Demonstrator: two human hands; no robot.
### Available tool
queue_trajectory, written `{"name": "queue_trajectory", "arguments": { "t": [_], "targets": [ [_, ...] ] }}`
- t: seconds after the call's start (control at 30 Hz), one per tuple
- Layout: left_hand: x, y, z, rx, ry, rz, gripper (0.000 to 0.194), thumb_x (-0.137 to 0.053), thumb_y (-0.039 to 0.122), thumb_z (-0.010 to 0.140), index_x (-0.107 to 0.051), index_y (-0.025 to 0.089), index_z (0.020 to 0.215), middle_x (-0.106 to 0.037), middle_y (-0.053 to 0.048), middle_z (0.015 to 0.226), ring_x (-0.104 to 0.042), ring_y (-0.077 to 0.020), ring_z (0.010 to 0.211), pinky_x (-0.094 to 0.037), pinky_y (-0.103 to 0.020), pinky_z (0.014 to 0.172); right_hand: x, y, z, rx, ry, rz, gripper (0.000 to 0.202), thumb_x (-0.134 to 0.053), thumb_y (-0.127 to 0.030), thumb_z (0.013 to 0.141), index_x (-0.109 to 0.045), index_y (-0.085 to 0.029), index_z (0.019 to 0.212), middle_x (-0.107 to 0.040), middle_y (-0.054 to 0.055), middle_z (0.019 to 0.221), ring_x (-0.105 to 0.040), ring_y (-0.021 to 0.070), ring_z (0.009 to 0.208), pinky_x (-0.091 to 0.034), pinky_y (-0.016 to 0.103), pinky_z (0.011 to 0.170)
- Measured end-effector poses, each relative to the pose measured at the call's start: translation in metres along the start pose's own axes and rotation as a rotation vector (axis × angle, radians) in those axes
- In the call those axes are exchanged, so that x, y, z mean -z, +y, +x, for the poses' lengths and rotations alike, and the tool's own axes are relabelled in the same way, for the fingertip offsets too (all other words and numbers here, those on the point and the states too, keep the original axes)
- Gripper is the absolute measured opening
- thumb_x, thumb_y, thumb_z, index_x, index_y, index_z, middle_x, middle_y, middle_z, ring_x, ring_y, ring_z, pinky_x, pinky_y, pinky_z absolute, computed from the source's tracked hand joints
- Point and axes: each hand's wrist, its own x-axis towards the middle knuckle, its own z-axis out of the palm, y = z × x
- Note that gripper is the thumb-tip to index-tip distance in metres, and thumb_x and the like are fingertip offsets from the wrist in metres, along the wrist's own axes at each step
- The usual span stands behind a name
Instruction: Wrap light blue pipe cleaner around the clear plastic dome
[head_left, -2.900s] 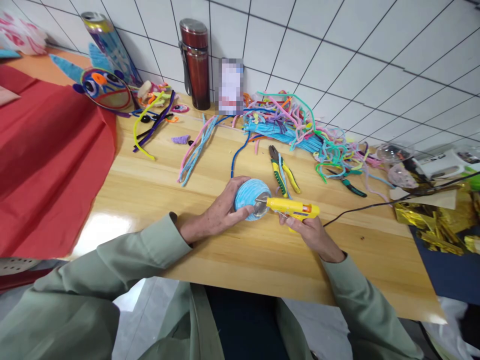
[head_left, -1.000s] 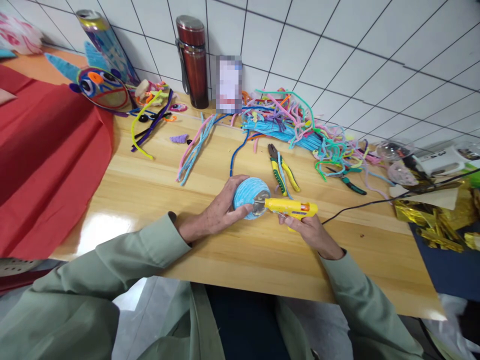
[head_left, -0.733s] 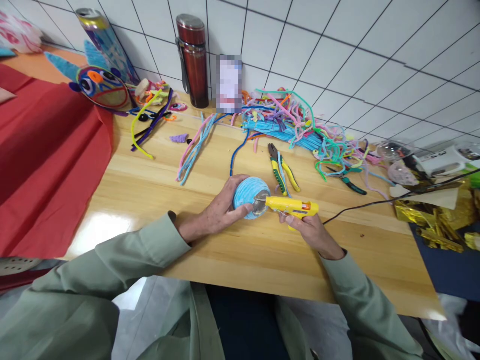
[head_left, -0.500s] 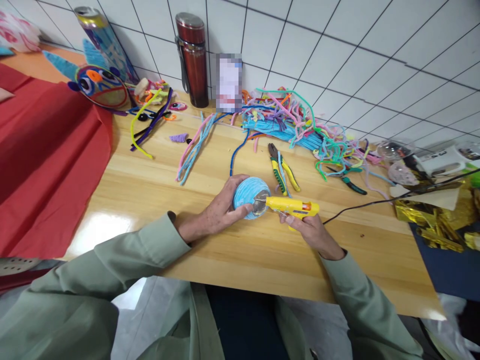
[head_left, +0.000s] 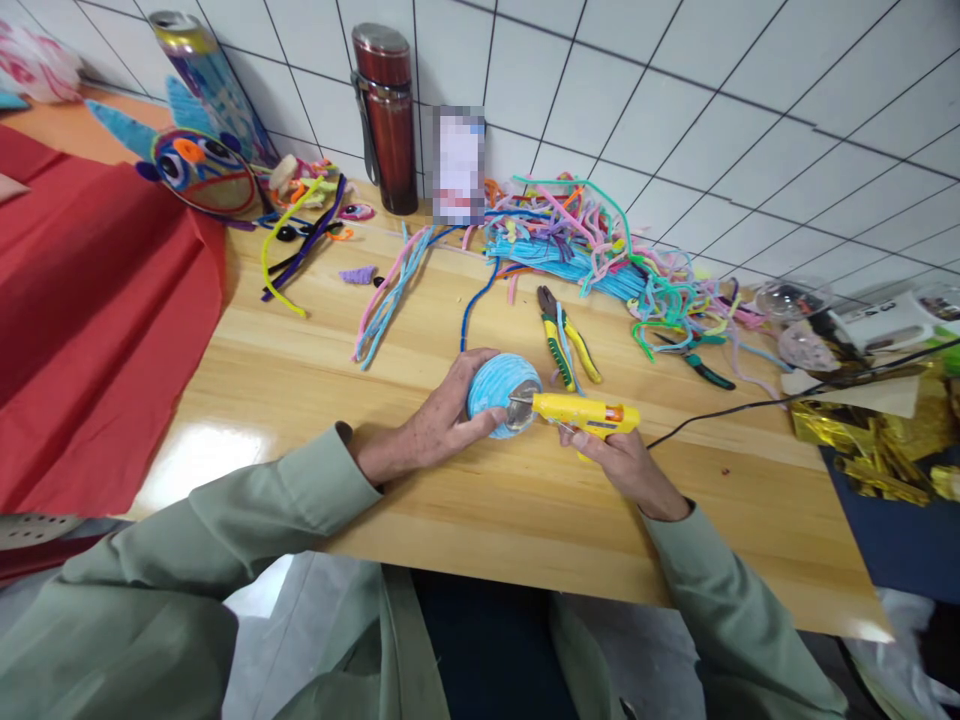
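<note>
My left hand [head_left: 450, 415] is wrapped round the left side of a ball [head_left: 499, 385] covered in light blue strands, with a bare greyish patch on its right side. In my right hand [head_left: 619, 460] is a yellow glue gun [head_left: 581, 412], its nozzle pointing left at the bare patch. Whether the nozzle touches the patch is too small to tell. A dark blue strand [head_left: 472, 310] runs up the table from beside the ball. Just behind the glue gun lie pliers [head_left: 559, 340] with yellow and green handles.
Along the wall stand a red thermos [head_left: 386, 120], a blurred phone-like screen [head_left: 458, 165] and a heap of coloured pipe cleaners [head_left: 570, 255]. Red cloth [head_left: 97, 320] covers the left. A black cord [head_left: 735, 408] runs right, near gold foil [head_left: 877, 450].
</note>
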Motion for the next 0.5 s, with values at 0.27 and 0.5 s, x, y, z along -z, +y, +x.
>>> {"name": "queue_trajectory", "arguments": {
  "t": [0.27, 0.5],
  "targets": [
    [-0.0005, -0.0005, -0.0002, 0.001, 0.007, -0.002, 0.065, -0.061, 0.056, 0.105, -0.038, 0.021, 0.154, -0.051, -0.018, 0.15, -0.055, -0.0357, 0.14, -0.047, -0.059, 0.122, 0.0, 0.0035, 0.0006, 0.011, 0.024, 0.017, 0.04, -0.071, -0.063, 0.099, -0.076, -0.024, 0.093, -0.073, 0.003, 0.085, -0.065, 0.02, 0.078, -0.056, 0.032, 0.074],
    [-0.0004, -0.0022, -0.0002, -0.017, 0.015, 0.007, 0.065, -0.062, 0.057, 0.105, -0.039, 0.022, 0.154, -0.051, -0.017, 0.15, -0.055, -0.0353, 0.139, -0.047, -0.06, 0.122, 0.0005, 0.0068, 0.0002, 0.019, 0.014, 0.013, 0.038, -0.071, -0.062, 0.099, -0.078, -0.025, 0.096, -0.076, 0.003, 0.09, -0.067, 0.0206, 0.082, -0.057, 0.034, 0.077]
  ]
}}
